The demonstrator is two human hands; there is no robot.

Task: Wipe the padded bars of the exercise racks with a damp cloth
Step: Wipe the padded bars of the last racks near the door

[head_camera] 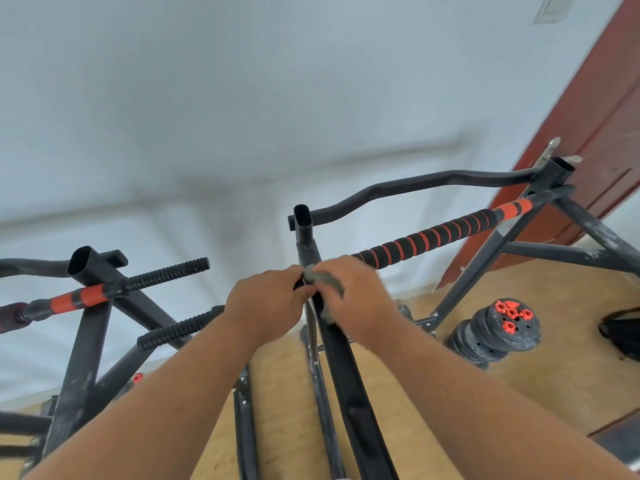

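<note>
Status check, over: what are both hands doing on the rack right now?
Right hand grips grey cloth at near end of padded bar. Left hand curled on the same joint. Bar's length unobstructed.

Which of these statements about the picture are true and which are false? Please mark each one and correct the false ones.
1. The right hand holds a grey-green cloth. True.
2. The two hands are far apart, one on each rack. False: the left hand and the right hand meet at the same upright post.
3. The padded bar at the right has black and orange stripes. True.
4. The weight plates hang on the padded bar. False: they are stacked on the wooden floor.
5. The door at the right is white. False: it is reddish brown.
</note>
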